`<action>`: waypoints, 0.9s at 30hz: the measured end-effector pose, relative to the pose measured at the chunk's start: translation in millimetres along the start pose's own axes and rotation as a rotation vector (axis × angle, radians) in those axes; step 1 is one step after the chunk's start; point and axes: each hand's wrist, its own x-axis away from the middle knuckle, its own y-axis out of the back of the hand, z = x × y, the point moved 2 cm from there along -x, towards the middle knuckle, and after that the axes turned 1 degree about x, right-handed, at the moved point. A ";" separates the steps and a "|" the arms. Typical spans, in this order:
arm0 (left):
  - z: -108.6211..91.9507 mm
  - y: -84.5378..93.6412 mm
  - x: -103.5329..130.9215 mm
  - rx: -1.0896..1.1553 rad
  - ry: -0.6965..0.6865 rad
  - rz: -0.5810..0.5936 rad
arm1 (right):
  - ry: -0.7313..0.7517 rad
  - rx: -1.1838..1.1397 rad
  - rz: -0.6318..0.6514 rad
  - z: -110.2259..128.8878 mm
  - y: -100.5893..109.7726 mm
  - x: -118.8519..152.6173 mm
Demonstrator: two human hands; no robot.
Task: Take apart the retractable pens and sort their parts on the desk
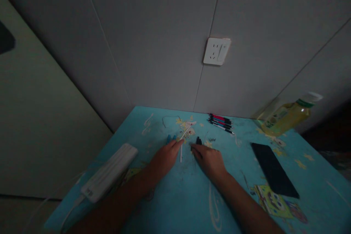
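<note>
My left hand (168,154) is closed, pinching a thin whitish stick (186,132), perhaps a pen refill, that slants up and to the right. Another slim white rod (181,153) lies on the table just right of those fingers. Small blue pieces (169,138), like pen caps, sit beyond the left hand. My right hand (208,156) rests low on the table, its fingers drawn together at a small dark piece (191,148) whose kind I cannot make out. Short black pieces (198,140) lie right behind its knuckles.
Several assembled pens (220,122) lie in a row near the wall. At left is a white power strip (109,173) with its cable. A black phone-like slab (274,170) lies at right, before a bottle of yellow liquid (285,119). The blue tablecloth (186,204) has cartoon prints.
</note>
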 end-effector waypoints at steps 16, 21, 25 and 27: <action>-1.0 0.3 0.4 -0.022 -0.022 0.017 | -0.008 0.018 -0.041 -7.7 6.6 3.1; -3.8 3.2 1.8 -0.029 -0.033 0.013 | -0.005 0.037 -0.030 -9.1 5.3 4.3; -6.0 4.6 1.7 -0.033 -0.042 0.034 | 0.001 0.031 -0.020 -8.1 4.2 5.0; -6.5 4.5 1.6 -0.033 -0.044 0.045 | 0.008 0.023 -0.023 -7.7 3.2 5.1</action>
